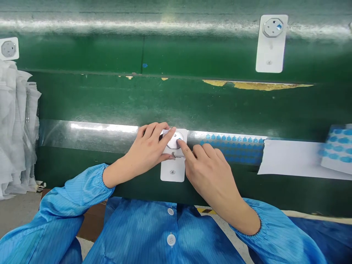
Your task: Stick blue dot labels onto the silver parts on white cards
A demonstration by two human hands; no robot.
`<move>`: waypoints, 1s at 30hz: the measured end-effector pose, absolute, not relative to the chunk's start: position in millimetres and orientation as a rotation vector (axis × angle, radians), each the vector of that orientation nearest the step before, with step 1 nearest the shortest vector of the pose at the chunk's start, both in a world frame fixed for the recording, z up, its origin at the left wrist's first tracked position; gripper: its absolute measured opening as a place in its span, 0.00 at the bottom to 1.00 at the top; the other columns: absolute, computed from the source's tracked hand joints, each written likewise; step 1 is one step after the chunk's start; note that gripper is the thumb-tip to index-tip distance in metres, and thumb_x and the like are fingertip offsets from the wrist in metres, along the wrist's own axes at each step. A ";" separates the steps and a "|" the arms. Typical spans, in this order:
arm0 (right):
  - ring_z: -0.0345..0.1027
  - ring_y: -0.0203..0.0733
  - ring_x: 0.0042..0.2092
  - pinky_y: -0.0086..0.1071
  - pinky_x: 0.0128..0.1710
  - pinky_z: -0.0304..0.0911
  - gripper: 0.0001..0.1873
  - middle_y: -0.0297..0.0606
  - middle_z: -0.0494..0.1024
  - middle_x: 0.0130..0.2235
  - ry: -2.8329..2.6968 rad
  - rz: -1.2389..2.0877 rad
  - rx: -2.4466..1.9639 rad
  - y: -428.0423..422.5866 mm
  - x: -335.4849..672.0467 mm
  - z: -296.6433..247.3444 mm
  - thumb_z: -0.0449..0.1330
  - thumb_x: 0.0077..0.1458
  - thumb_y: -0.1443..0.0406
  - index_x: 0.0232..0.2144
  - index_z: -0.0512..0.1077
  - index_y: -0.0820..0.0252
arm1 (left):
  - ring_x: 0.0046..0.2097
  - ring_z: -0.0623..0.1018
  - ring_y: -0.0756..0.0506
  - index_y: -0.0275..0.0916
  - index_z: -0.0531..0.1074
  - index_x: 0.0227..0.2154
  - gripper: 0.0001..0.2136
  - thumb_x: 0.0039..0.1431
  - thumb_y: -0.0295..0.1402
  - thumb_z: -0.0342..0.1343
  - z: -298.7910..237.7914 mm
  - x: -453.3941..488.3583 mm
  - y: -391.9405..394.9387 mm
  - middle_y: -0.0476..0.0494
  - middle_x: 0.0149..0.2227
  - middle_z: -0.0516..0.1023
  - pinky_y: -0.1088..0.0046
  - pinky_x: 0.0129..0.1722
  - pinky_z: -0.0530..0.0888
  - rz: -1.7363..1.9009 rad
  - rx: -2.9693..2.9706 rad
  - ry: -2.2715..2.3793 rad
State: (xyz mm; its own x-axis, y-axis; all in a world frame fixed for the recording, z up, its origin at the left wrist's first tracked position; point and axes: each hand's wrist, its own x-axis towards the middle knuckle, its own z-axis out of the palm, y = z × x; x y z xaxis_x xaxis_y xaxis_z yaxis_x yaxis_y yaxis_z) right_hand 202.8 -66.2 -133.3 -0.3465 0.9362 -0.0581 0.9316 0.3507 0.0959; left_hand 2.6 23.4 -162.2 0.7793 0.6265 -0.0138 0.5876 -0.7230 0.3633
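Note:
A small white rectangular plate (173,170) with a round metal disc at its upper end lies on the green bench surface (110,102) in front of me. My left hand (147,148) rests on the plate's upper left, fingers curled and holding its edge. My right hand (209,172) has its forefinger stretched out, the tip pressing on the metal disc (173,140); the other fingers are curled under. A sheet of small blue round stickers (236,146) lies just right of my right hand.
Another white plate (271,44) lies far right on the green belt, a third (9,48) at the far left edge. White fabric bags (16,128) are piled at left. A white paper sheet (291,159) and a second sticker sheet (339,148) lie at right.

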 end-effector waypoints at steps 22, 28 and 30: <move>0.59 0.49 0.34 0.40 0.34 0.52 0.23 0.42 0.71 0.29 2.645 -0.042 1.802 -56.0 215.2 -134.7 0.52 0.65 0.76 0.58 0.75 0.71 | 0.62 0.67 0.30 0.32 0.60 0.67 0.35 0.66 0.47 0.64 -163.0 -0.9 24.6 0.26 0.61 0.69 0.52 0.59 0.65 0.216 2.648 0.911; 0.64 0.47 0.34 0.40 0.36 0.60 0.19 0.39 0.75 0.31 2.825 -0.274 2.302 -18.9 246.2 -152.1 0.53 0.62 0.74 0.52 0.76 0.63 | 0.60 0.68 0.31 0.35 0.59 0.66 0.43 0.56 0.48 0.73 -154.1 3.1 34.2 0.30 0.60 0.69 0.55 0.56 0.65 0.159 2.598 0.949; 0.66 0.47 0.35 0.40 0.37 0.61 0.18 0.39 0.76 0.31 2.867 -0.287 2.421 -8.1 250.1 -159.5 0.53 0.62 0.74 0.50 0.76 0.61 | 0.58 0.69 0.31 0.36 0.63 0.63 0.42 0.50 0.47 0.76 -149.8 7.7 37.2 0.32 0.57 0.70 0.55 0.54 0.66 0.098 2.602 1.007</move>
